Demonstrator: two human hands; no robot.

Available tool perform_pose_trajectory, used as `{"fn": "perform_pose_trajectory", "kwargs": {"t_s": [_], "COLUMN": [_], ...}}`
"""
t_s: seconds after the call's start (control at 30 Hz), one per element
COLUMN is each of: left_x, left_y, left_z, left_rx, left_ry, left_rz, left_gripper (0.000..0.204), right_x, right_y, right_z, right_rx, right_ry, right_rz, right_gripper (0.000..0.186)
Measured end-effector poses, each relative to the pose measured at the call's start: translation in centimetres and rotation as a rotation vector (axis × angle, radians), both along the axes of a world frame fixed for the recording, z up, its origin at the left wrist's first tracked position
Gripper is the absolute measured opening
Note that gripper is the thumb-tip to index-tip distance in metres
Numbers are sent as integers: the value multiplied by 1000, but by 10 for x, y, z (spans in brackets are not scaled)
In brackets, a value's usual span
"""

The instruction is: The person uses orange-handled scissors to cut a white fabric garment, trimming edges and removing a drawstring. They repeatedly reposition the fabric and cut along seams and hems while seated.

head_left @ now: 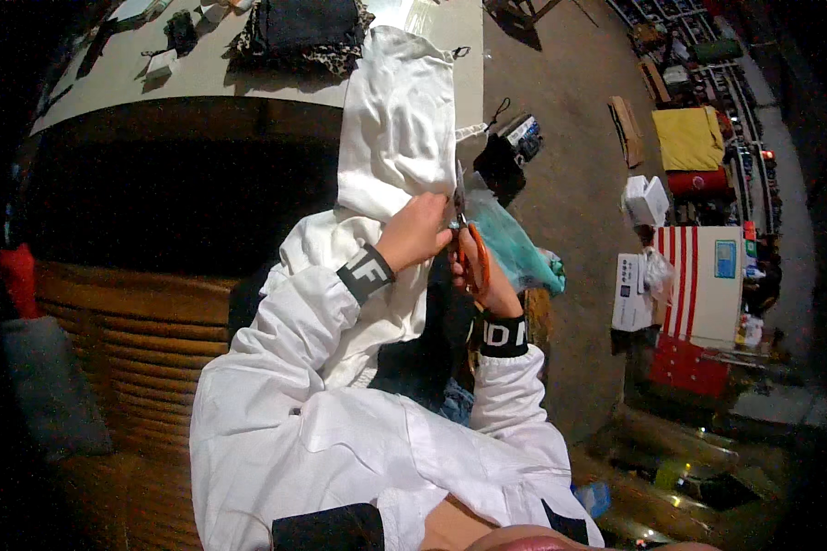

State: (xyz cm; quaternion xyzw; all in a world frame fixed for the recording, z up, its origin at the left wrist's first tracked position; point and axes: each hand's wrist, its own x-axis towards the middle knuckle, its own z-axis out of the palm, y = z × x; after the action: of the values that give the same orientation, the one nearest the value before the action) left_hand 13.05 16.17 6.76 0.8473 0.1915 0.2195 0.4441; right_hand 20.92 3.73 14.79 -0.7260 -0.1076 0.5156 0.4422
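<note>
A long white cloth garment hangs from the edge of the white table down over my lap, wrinkled along its length. My left hand is closed on its right edge, fingertips pinched together. Close beside it, my right hand is wrapped round the orange handles of a pair of scissors. The scissor blades point away from me, up along the garment's right edge by my left fingertips. Whether the blades touch the cloth I cannot tell.
Folded dark clothes with leopard-print edges lie on the white table. A teal plastic bag sits right of my right hand. Across the floor are white boxes, a yellow cloth and a red-striped panel. A wooden slatted bench stands left.
</note>
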Motion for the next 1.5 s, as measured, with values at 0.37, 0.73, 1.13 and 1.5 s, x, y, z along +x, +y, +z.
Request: {"fn": "perform_pose_trajectory", "kwargs": {"t_s": [0.37,0.73,1.13,1.5], "left_x": [-2,-4,-47,-72], "left_y": [7,6,6,-12], "left_z": [-5,7,22,50], "left_rx": [32,254,243,292], "left_ry": [49,153,116,236], "left_rz": [44,81,70,117], "left_gripper": [39,10,13,14], "right_x": [-9,-3,-20,-22], "right_y": [2,7,26,19], "right_z": [4,-41,-45,-36], "right_rx": [63,435,331,425], "right_ry": [26,268,274,504], "right_rz": [46,-34,-93,-143], "right_gripper": [40,51,61,50]}}
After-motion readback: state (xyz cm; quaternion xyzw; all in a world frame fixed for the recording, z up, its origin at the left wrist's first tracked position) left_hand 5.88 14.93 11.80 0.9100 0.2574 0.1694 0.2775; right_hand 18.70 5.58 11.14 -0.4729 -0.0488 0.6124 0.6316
